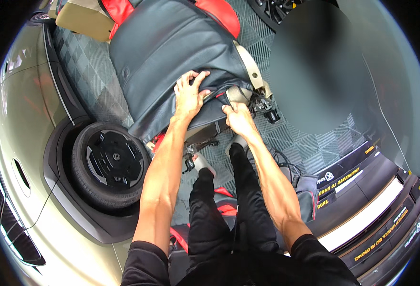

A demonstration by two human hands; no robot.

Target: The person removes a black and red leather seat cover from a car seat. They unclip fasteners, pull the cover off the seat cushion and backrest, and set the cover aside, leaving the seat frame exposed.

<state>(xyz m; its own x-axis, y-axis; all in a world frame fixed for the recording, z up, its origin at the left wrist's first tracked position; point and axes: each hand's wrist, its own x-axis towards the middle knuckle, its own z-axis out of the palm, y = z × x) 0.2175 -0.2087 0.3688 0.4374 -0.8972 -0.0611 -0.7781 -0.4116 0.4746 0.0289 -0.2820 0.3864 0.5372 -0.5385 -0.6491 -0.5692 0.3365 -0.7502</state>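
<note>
A dark grey leather-look seat cover (162,47) lies over a car seat, which rests flat on the floor ahead of me. My left hand (190,97) presses on the cover near its close edge, fingers bent and apart, with a gap between thumb and forefinger. Just to its right, my right hand (240,118) is closed on the cover's dark edge flap, its thumb on top. Between the hands, a beige part of the seat (238,94) shows under the lifted edge. A beige side trim (248,64) runs along the right side. My right fingertips are partly hidden.
A pale gold car with a black-rimmed wheel (117,156) stands close on my left. Metal seat brackets (267,108) stick out near my right hand. Dark long boxes (357,205) lie at the lower right. Red and black seat pieces (226,209) lie by my legs.
</note>
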